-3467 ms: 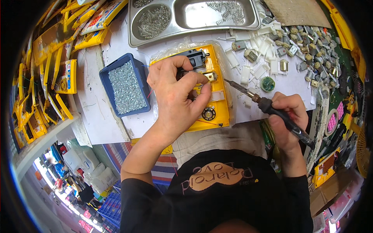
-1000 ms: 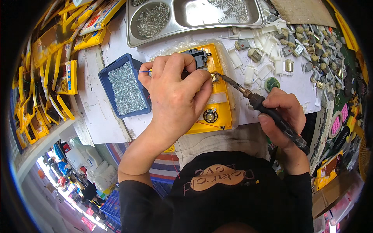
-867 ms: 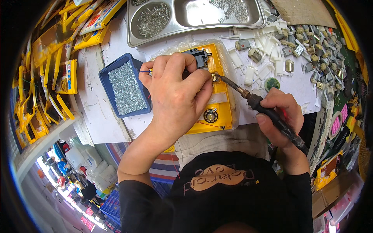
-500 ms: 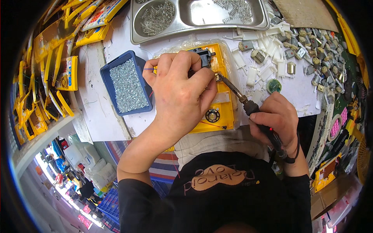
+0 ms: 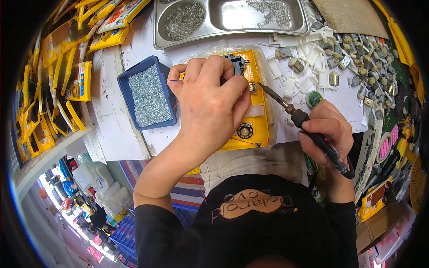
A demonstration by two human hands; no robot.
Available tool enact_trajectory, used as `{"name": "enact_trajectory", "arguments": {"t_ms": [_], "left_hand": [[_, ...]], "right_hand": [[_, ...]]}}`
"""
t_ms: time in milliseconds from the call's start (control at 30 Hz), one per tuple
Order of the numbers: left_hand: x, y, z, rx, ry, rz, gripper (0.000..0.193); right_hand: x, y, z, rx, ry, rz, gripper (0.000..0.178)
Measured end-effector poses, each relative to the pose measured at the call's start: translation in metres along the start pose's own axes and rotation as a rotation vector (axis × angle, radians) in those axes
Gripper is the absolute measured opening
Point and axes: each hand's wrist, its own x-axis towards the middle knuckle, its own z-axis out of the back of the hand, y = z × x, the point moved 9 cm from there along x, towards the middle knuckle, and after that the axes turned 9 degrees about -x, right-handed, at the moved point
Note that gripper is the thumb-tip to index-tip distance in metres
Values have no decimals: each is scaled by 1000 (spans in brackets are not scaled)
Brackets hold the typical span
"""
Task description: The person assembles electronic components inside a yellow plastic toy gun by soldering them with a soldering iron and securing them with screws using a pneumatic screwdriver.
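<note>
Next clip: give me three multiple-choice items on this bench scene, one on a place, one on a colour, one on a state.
1. Where is the blue tray of screws?
A. left of the yellow housing
B. right of it
C. on top of it

2. What colour is the housing under the left hand?
A. green
B. yellow
C. white

3. How is the soldering iron?
A. lying on the bench
B. gripped in the right hand
C. hanging on a hook

Key: 1 A, the tray sits beside the housing's left edge. 2 B, its plastic is yellow. 3 B, the right hand wraps its handle, tip toward the housing.
</note>
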Motion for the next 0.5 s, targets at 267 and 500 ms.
{"name": "enact_trajectory", "arguments": {"t_ms": [267, 500], "left_hand": [[-1, 0, 0, 5, 6, -20, 18], [-20, 19, 44, -49, -97, 7, 23]], "right_hand": [[1, -2, 3, 4, -16, -18, 28], [-1, -6, 11, 29, -60, -23, 27]]}}
